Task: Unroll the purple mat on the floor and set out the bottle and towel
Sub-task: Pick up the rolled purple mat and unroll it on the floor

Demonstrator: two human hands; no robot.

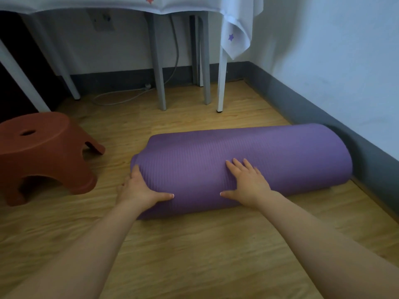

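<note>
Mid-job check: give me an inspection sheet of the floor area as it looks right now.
Surface: wooden floor, bare in front of the mat.
Job's things: purple mat fully rolled, lying on the floor, its far end close to the wall; bottle and towel: nothing seen.
Clutter: red stool to the left of the mat, apart from it.
Hands: left hand cups the roll's left end; right hand lies flat on top, fingers spread; neither has a closed grip.
Cables: white cable loops on the floor under the table.
Surroundings: table legs and a hanging white cloth with star prints beyond the mat.
</note>
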